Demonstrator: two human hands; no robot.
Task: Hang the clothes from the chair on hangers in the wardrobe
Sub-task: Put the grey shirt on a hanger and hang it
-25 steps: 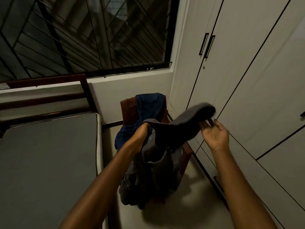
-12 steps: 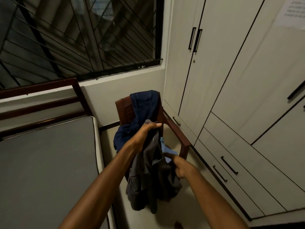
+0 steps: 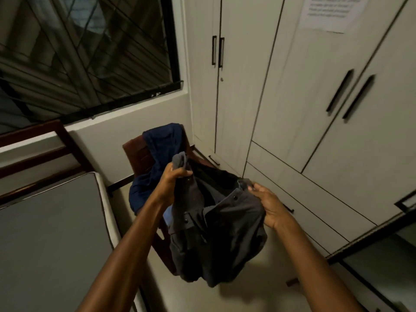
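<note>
Holding grey shirt [image 3: 216, 233] (both hands).

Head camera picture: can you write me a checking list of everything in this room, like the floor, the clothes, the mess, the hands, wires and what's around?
Surface: pale floor, a dark shadow under the shirt.
Job's things: dark grey shirt held up in the air; blue garment draped over the wooden chair; wardrobe doors closed; no hangers seen.
Clutter: nothing seen.
Hands: left hand grips the shirt's top edge; right hand grips its other edge.
Cables: nothing seen.
Surroundings: bed, barred window, paper notice on a wardrobe door.
</note>
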